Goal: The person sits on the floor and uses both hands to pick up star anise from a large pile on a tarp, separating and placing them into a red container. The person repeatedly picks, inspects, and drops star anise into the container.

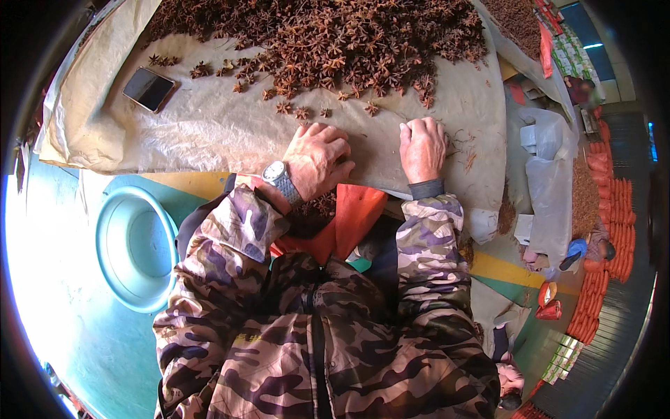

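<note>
A big heap of dried star anise point(335, 44) covers the far part of a beige cloth sheet point(209, 141). Just short of a few loose star anise point(302, 112), my left hand point(318, 157) rests on the cloth with its fingers curled, a watch point(282, 180) on its wrist. To its right my right hand point(423, 149) lies knuckles up, fingers bent under, near some thin stem bits point(469, 160). What is under either palm is hidden. Below the sheet's near edge, a red bag or liner point(358, 209) holds dark star anise point(316, 209), partly covered by my left wrist.
A smartphone point(149, 89) lies on the sheet at the left. On the floor stands a light-blue plastic basin point(137, 249). Clear plastic bags point(547, 183), stacked red sacks point(620, 230) and several people, one in pink point(509, 377), are at the right.
</note>
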The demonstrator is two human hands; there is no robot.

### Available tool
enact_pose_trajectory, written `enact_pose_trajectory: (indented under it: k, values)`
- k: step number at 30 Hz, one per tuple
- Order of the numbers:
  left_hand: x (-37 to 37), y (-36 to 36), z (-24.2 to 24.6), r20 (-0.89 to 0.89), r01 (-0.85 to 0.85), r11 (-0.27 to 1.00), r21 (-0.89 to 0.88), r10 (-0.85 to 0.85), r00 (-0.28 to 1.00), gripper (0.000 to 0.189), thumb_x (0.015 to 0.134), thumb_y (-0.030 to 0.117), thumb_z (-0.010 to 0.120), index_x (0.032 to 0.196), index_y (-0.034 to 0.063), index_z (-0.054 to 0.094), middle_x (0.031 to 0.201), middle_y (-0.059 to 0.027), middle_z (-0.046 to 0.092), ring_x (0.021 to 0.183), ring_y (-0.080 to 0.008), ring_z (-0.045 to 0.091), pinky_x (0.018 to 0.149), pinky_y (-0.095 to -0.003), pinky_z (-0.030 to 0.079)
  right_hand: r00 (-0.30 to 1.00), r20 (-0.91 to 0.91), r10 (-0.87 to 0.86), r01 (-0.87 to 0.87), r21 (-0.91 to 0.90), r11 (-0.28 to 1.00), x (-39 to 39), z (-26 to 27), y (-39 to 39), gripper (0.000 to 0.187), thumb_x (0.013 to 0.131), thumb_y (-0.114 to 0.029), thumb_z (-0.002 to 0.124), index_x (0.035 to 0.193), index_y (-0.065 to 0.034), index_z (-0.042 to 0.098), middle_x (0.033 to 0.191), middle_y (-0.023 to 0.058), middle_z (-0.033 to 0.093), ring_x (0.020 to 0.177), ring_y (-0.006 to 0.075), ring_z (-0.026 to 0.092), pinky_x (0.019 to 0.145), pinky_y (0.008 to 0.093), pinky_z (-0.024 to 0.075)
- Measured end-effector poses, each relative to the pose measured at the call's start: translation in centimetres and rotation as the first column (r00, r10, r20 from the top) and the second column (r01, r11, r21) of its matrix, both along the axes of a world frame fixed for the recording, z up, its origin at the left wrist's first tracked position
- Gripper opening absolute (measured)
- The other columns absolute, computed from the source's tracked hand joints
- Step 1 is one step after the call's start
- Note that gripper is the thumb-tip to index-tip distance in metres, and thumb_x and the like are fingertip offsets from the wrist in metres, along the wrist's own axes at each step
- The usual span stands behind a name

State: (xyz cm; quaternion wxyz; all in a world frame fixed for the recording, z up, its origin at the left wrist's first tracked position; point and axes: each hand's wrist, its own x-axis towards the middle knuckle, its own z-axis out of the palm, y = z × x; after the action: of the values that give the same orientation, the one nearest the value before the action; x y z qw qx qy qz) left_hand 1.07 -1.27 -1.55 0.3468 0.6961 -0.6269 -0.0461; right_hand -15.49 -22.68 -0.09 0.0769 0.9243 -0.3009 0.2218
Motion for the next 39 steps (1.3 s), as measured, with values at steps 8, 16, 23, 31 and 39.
enact_pose_trajectory:
  k: [8,16,23,31,39]
  values:
    - [0.8,0.1,0.2,0.011,-0.23,0.968,-0.099,0.232,0.973,0.047,0.088,0.032,0.079,0.127,0.0076,0.069,0.142,-0.0136,0.061,0.13,-0.0386,0.055,0.107,-0.0528,0.046,0.944,0.189,0.269,-0.303,0.185,0.935,4.8,-0.3,1.3,0.031,0.093,-0.026,0.078,0.115,-0.0053,0.074,0.111,0.0148,0.067,0.107,0.0363,0.063,0.094,0.0485,0.0524]
    - [2.8,0.3,0.0,-0.029,-0.296,0.955,0.017,0.297,0.954,0.039,0.091,0.026,0.075,0.124,0.0071,0.072,0.131,-0.012,0.068,0.125,-0.0361,0.061,0.106,-0.0506,0.047,0.835,0.348,0.425,-0.545,0.42,0.726,6.4,0.9,4.7,0.018,0.095,-0.016,0.074,0.109,-0.0052,0.076,0.106,0.0117,0.071,0.106,0.0336,0.067,0.095,0.0453,0.0534]
    - [2.4,-0.3,0.2,0.061,-0.367,0.906,-0.209,0.387,0.92,0.032,0.09,0.022,0.076,0.118,0.0077,0.072,0.13,-0.0114,0.069,0.122,-0.0373,0.062,0.106,-0.0502,0.048,0.913,0.205,0.353,-0.386,0.158,0.909,9.6,-0.5,1.8,0.024,0.094,-0.002,0.066,0.117,-0.0001,0.073,0.117,0.0151,0.068,0.109,0.036,0.068,0.094,0.0435,0.0552]
    - [3.0,0.8,0.5,-0.009,-0.3,0.952,-0.051,0.3,0.954,0.029,0.089,0.021,0.076,0.114,0.007,0.072,0.123,-0.0118,0.07,0.116,-0.0366,0.063,0.102,-0.0495,0.049,0.879,0.345,0.329,-0.475,0.574,0.667,6.8,0.0,2.5,0.023,0.089,0.004,0.065,0.109,-0.0037,0.075,0.11,0.0129,0.071,0.091,0.0359,0.071,0.08,0.0423,0.0587]
    - [3.9,0.8,0.4,-0.006,-0.297,0.938,-0.18,0.301,0.954,0.026,0.087,0.012,0.076,0.112,0.0063,0.073,0.124,-0.0133,0.07,0.114,-0.039,0.064,0.099,-0.0476,0.053,0.845,0.355,0.399,-0.52,0.377,0.766,7.5,0.6,4.6,0.023,0.092,-0.001,0.068,0.114,-0.0036,0.074,0.114,0.0131,0.07,0.096,0.0349,0.072,0.085,0.0425,0.0592]
